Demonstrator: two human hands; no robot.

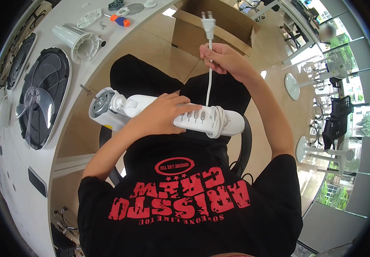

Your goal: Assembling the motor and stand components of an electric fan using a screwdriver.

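A white fan body (pixel 210 120) with a row of grey buttons lies across my lap, the motor housing (pixel 101 109) at its left end with a metal shaft sticking out. My left hand (pixel 163 115) is wrapped over the middle of this body, fingers beside the buttons. Raised above my right knee, my right hand (pixel 225 60) pinches the white power cord (pixel 209 88) just below its two-pin plug (pixel 208 25), which points up. The cord runs down to the fan body, where several turns of it are wound around the right part.
On the white table (pixel 82 77) at left lie a clear fan blade (pixel 35 100) on a dark round guard (pixel 58 64), a white tube (pixel 80 45), an orange-and-blue screwdriver (pixel 120 20) and a phone (pixel 37 181). An open cardboard box (pixel 193 32) stands on the floor ahead.
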